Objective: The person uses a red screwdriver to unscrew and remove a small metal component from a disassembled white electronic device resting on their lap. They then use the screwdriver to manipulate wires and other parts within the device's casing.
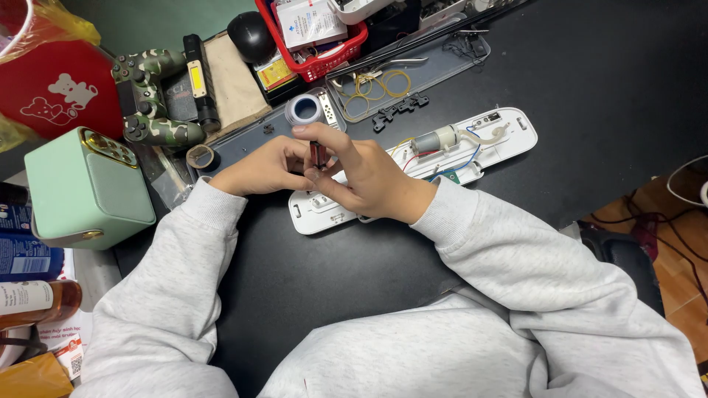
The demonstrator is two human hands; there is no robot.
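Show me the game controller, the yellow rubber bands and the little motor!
game controller [151,99], head view, on its camouflage body.
yellow rubber bands [375,83], head view, on the loops in the grey tray.
little motor [435,138], head view, on its silver body.

Black tabletop [590,88] carries an opened white device shell [509,136] with a small motor and wires, near the middle. Behind it lie a grey tray [472,55] of rubber bands, a red basket [352,40], a tape roll [304,109] and a camo gamepad [151,96]. A mint-green box [85,191] sits at the left edge.
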